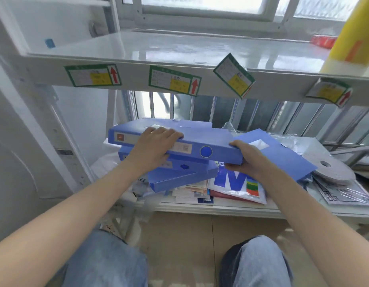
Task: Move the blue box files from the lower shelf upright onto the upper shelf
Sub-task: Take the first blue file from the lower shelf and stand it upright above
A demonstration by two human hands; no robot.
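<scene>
On the lower shelf (220, 208) of a white metal rack, before a barred window: top blue plastic box file (200, 139), lying flat, spine forward with white label and round blue finger hole, uppermost of a skewed stack. Left hand (154, 148) gripping the spine near its middle, fingers curled over the top face, thumb beneath. Right hand (245, 160) clasping the file's right end, thumb on top, fingers underneath. Below: two more blue box files (179, 175), askew, resting on stacked papers and booklets (191, 193). Just right: loose blue flat folder (282, 154), tilted; grey tape roll (332, 170); plastic-wrapped printed sheets (345, 195).

Upper shelf (179, 50): glossy white surface, bare in the middle, green-and-yellow stickers with red arrows (175, 82) along its front edge; yellow cylinder (349, 38) at far right. Tiled beige floor (179, 235); denim-clad knees (109, 262) at bottom.
</scene>
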